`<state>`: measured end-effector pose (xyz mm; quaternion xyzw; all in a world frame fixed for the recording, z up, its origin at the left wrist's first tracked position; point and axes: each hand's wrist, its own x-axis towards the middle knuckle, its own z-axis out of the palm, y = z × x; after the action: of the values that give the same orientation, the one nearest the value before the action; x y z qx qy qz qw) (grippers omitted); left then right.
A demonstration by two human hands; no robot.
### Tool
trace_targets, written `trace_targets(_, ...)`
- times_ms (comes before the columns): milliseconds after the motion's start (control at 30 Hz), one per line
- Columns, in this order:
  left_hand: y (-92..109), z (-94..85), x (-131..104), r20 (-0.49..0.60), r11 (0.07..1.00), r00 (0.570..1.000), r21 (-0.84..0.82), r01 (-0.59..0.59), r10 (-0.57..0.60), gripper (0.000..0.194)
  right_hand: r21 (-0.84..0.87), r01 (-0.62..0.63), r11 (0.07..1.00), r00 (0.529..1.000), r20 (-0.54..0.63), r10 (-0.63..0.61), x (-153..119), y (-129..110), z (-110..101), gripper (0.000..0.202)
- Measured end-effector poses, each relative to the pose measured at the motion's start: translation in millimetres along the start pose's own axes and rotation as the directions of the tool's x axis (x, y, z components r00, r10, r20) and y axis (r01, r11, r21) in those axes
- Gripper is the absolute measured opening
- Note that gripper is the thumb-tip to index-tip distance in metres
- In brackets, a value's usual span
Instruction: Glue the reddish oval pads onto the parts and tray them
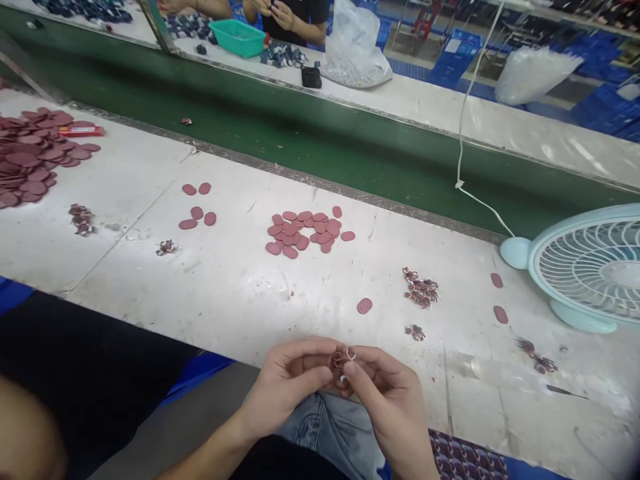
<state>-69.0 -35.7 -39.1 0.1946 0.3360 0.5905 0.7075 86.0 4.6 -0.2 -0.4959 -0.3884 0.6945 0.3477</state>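
the left hand (285, 383) and the right hand (390, 397) meet over the wearer's lap, just off the near edge of the table (240, 300). thumbs and fingertips of both pinch a small brown part (337, 363), pale at its edge; its exact shape is hidden by the fingers. it is probably gripped from two sides to keep so slight a thing steady, and held low and close for a good look.

ahead lies a loose cluster of dusky red oval discs (290, 229), spread mostly flat, perhaps so that single ones lift easily. one lone disc (365, 306) lies nearer the hands. a clump of small curled brown pieces (421, 292) sits to the right, seemingly kept apart from the discs and within easy reach. the big heap of discs (30, 157) at far left looks like a bulk stock.

the table is white, scuffed and seamed. a pale blue fan (600, 267) stands at its right end, its white cord (470, 93) running up. beyond a green trough (320, 147), another table carries a teal basket (240, 45) and a clear plastic bag (353, 53); a co-worker's hands (275, 12) work there, with blue crates (457, 52) behind.
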Motion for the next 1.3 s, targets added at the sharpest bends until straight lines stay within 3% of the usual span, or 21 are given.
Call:
trace_targets(200,0.7,3.9,0.5,0.006,0.997,1.0,-0.075,0.002,-0.002,0.019,-0.071,-0.023,0.997,0.999,0.032,0.025,-0.9,-1.1,-5.0,0.016)
trace_targets(333,0.0,7.7,-0.9,-0.035,1.0,0.999,-0.015,-0.012,0.012,0.008,-0.081,0.0,0.997,0.999,0.041,0.003,-3.7,-4.6,-6.4,0.014)
trace_targets(533,-1.2,11.2,-5.4,-0.06,0.998,0.996,0.027,-0.061,0.063,0.011,-0.048,0.017,0.999,0.999,0.042,-0.015,-7.2,-4.2,-6.0,0.014)
trace_targets(833,5.8,8.6,-9.3,-0.013,0.975,0.996,0.205,-0.083,0.087,0.015,-0.041,0.044,0.998,0.998,0.047,-0.042,-13.2,-2.8,-6.9,0.015)
trace_targets(1300,-2.5,18.9,-13.0,-0.007,0.984,0.991,0.118,-0.131,0.133,0.017,-0.001,0.04,0.999,0.998,0.054,-0.04,-19.8,-5.0,-9.2,0.011)
